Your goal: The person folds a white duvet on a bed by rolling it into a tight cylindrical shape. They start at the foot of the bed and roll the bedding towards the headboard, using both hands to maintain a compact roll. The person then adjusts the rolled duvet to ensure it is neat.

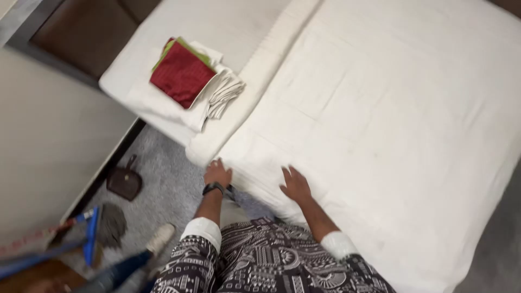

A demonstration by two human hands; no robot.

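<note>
Patterned black-and-white sleeves (260, 260) of mine fill the bottom edge, white cuffs showing above them. At far left on the grey carpet (168, 184) lies a mop (100, 228) with a blue and red handle, and just beyond it a small dark dustpan (125, 182) rests near the base of the bed frame. A white shoe (161, 237) stands on the carpet beside my left sleeve.

Further up, on the bare mattress end (135, 81), sits a stack of folded linen: a dark red cloth (182, 73) on top, green edges under it, white towels (222, 92) beneath and to its right. This stack is well apart from both hands.

My left hand (217, 173), a black watch at the wrist, rests palm down at the near corner of the white quilt (391, 119), fingers loosely curled over the edge; I cannot tell whether it pinches the fabric. My right hand (296, 184) lies flat and open on the quilt, fingers spread, holding nothing. The quilt extends away to the right, covering most of the bed. Nothing stands between my hands and the quilt.
</note>
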